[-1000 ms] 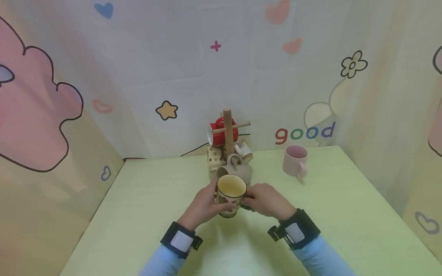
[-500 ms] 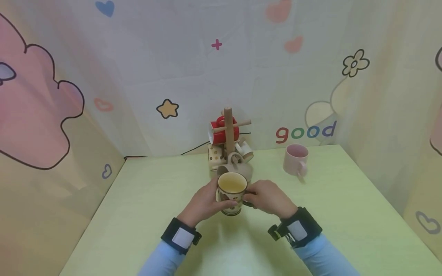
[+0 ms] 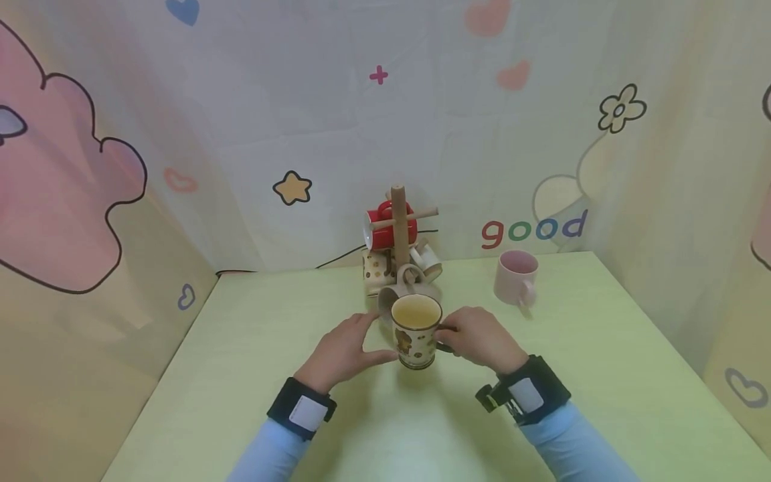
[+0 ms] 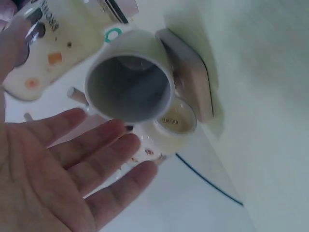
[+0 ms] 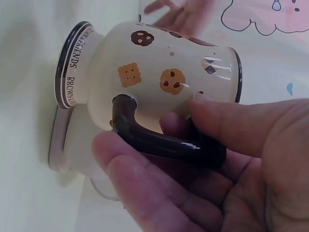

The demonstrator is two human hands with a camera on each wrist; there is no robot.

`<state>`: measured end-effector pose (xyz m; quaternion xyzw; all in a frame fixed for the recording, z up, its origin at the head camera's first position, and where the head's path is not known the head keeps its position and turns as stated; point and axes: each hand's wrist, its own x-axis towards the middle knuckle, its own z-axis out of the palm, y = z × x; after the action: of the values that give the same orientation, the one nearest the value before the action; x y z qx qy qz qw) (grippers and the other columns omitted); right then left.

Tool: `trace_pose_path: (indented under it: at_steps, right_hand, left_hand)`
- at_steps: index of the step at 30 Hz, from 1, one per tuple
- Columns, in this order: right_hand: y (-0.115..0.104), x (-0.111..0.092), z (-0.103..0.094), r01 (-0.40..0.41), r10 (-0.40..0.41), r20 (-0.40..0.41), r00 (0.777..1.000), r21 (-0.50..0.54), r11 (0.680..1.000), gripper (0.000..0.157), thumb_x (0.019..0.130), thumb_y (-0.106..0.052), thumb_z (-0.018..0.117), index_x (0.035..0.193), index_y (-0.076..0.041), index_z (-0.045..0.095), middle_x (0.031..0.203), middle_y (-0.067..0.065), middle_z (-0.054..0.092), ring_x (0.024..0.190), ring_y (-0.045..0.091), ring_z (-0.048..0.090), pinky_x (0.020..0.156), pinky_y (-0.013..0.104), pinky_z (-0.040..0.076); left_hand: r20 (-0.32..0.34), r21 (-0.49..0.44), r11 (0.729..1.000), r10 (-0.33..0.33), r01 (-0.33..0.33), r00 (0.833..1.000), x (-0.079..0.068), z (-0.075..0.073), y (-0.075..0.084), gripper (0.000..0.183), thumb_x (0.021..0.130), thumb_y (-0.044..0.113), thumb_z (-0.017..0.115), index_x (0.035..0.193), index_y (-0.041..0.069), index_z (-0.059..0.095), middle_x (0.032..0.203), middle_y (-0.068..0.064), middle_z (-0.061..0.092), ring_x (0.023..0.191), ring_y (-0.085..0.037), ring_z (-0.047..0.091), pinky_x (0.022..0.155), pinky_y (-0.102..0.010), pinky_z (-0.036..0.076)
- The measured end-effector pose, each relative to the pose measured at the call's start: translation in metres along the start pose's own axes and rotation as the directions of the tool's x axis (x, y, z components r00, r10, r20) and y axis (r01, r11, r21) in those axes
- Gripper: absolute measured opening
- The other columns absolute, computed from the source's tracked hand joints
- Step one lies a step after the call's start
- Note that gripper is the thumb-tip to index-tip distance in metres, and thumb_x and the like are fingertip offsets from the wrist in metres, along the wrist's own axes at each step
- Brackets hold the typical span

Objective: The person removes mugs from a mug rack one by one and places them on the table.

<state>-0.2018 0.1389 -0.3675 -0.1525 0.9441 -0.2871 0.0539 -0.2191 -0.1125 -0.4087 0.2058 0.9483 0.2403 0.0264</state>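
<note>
My right grip (image 3: 482, 338) pinches the dark handle (image 5: 164, 142) of the cookie-print mug (image 3: 417, 347), thumb near the rim end and fingers curled around the loop; my left grip (image 3: 340, 351) is spread, its thumb tip so near the mug's side that I can't tell whether it touches. The mug is upright, in front of the wooden rack (image 3: 399, 227) and seemingly raised off the table (image 3: 211, 348). With the weight hanging from one side, I'd judge it wise to pinch firmly and keep my wrist level, as the body could swing or tip. The grey mug (image 3: 424, 289) lies sideways just behind, so I should leave a gap to avoid a knock. My spread left fingers are best kept close enough to steady the wall, yet clear of that grey rim.
</note>
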Motion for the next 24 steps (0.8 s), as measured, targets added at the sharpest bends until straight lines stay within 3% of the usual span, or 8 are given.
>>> trace_pose_path:
  at_steps: [7,13,15,20,24]
  right_hand:
    - [0.011,0.0,-0.017,-0.035,0.035,-0.013,0.999,0.017,0.999,0.017,0.095,-0.019,0.066,0.087,-0.007,0.074,0.068,0.001,0.059,0.062,0.017,0.053,0.056,0.03,0.043]
    - [0.028,-0.003,-0.041,-0.049,0.052,-0.032,0.998,0.081,0.995,0.019,0.097,-0.017,0.063,0.091,-0.003,0.074,0.069,0.003,0.059,0.062,0.019,0.052,0.054,0.031,0.04]
    - [0.035,-0.005,-0.052,-0.054,0.058,-0.056,0.997,0.065,0.996,0.018,0.097,-0.017,0.062,0.091,-0.003,0.072,0.07,0.003,0.059,0.063,0.02,0.052,0.054,0.031,0.04]
    - [0.052,-0.008,-0.081,-0.071,0.066,-0.123,0.99,-0.034,0.997,0.02,0.098,-0.019,0.06,0.094,-0.002,0.068,0.069,0.003,0.057,0.064,0.021,0.053,0.055,0.031,0.04]
    - [0.07,-0.01,-0.101,-0.113,0.102,-0.177,0.979,-0.056,0.992,0.027,0.099,-0.021,0.057,0.093,0.001,0.07,0.068,0.002,0.061,0.064,0.021,0.055,0.053,0.031,0.039]
  left_hand:
    - [0.033,0.195,0.98,-0.056,0.049,0.998,-0.009,-0.004,-0.013,0.075,0.08,0.05,0.079,0.133,0.001,0.058,0.119,-0.018,0.062,0.107,-0.034,0.061,0.086,-0.048,0.053]
    - [0.026,0.379,0.922,-0.102,0.084,0.994,-0.016,-0.002,-0.021,0.069,0.073,0.045,0.086,0.122,0.001,0.063,0.105,-0.016,0.063,0.095,-0.035,0.061,0.077,-0.05,0.051]
    - [0.027,0.398,0.912,-0.118,0.098,0.993,-0.018,-0.002,-0.022,0.069,0.072,0.044,0.087,0.121,0.001,0.063,0.106,-0.017,0.064,0.096,-0.036,0.061,0.078,-0.051,0.051]
    - [0.031,0.391,0.913,-0.141,0.118,0.99,-0.019,-0.003,-0.024,0.07,0.071,0.043,0.087,0.122,0.002,0.063,0.108,-0.017,0.064,0.097,-0.036,0.06,0.08,-0.052,0.05]
    - [0.039,0.378,0.918,-0.144,0.119,0.989,-0.019,-0.003,-0.024,0.071,0.072,0.043,0.087,0.125,0.002,0.063,0.111,-0.017,0.064,0.1,-0.036,0.06,0.082,-0.053,0.049]
